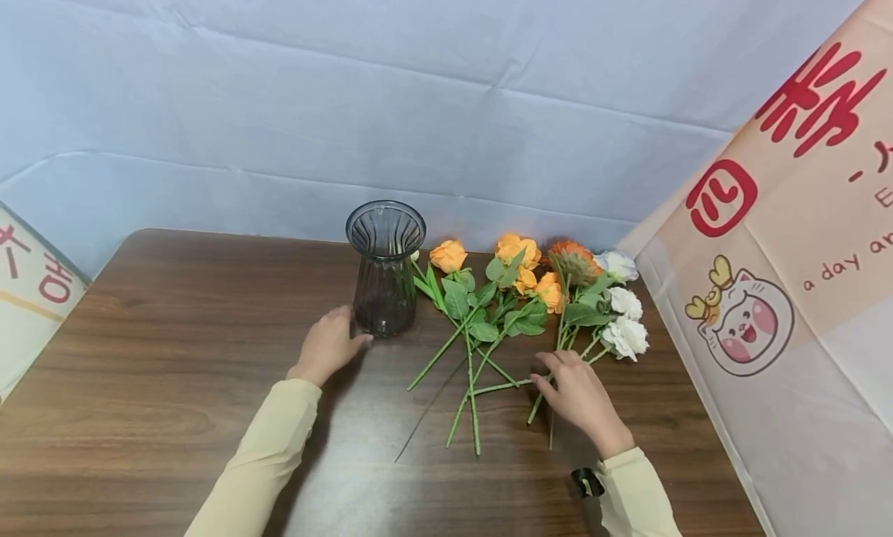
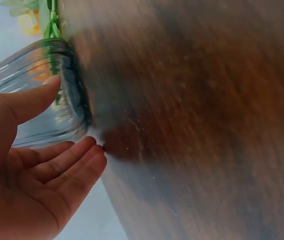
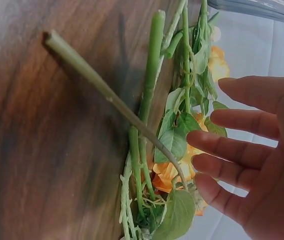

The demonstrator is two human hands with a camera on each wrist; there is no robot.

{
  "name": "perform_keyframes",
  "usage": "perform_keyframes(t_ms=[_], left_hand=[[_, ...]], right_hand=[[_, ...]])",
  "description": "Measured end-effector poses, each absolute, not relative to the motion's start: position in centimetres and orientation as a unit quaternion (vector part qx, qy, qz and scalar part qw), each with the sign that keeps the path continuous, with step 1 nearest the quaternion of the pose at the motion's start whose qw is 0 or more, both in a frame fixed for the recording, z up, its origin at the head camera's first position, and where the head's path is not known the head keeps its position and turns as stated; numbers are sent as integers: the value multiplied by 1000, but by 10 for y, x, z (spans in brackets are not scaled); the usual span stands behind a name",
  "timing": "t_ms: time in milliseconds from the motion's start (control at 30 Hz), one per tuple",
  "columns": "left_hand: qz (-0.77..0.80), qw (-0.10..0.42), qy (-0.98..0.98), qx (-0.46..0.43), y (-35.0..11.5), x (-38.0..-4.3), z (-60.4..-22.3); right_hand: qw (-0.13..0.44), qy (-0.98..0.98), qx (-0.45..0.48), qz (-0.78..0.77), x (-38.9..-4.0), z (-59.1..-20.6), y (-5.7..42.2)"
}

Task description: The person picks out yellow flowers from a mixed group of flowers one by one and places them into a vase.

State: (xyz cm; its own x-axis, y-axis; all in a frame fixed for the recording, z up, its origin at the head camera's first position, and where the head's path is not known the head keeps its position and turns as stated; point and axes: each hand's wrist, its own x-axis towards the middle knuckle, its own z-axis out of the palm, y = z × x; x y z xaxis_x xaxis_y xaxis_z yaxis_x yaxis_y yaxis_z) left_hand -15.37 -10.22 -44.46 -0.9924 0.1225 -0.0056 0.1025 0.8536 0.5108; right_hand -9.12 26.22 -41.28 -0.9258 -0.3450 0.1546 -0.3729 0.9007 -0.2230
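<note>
the grey, ribbed vase (image 1: 385, 297) flares at its top; left grip (image 1: 326, 346) beside it, right grip (image 1: 576, 390) by green stems (image 3: 154, 52), both loosely agape.

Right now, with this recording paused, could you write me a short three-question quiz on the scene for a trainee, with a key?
1. Multiple choice: which of these is the left hand nearest to?
A) the white flowers
B) the glass vase
C) the cartoon cat on the sheet
2. True or false: the right hand is clenched into a fist.
3. Fill in: in the head view, the vase stands to the ____ of the orange flowers.

Key:
1. B.
2. False; the right wrist view shows its fingers extended.
3. Left.
</note>
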Motion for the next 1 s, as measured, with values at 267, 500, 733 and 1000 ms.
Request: perform_keyframes(t_ms=[267, 500, 733, 1000], left_hand=[[260, 12, 964, 59, -104, -163, -448], [253, 29, 966, 55, -105, -169, -448], [242, 37, 968, 58, -105, -171, -448], [239, 44, 968, 54, -105, -171, -446]], right_hand=[[46, -976, 178, 118, -101, -407, 273], [20, -980, 117, 159, -114, -401, 284], [-25, -977, 29, 211, -127, -403, 297], [-114, -936, -74, 325, -144, -411, 301]])
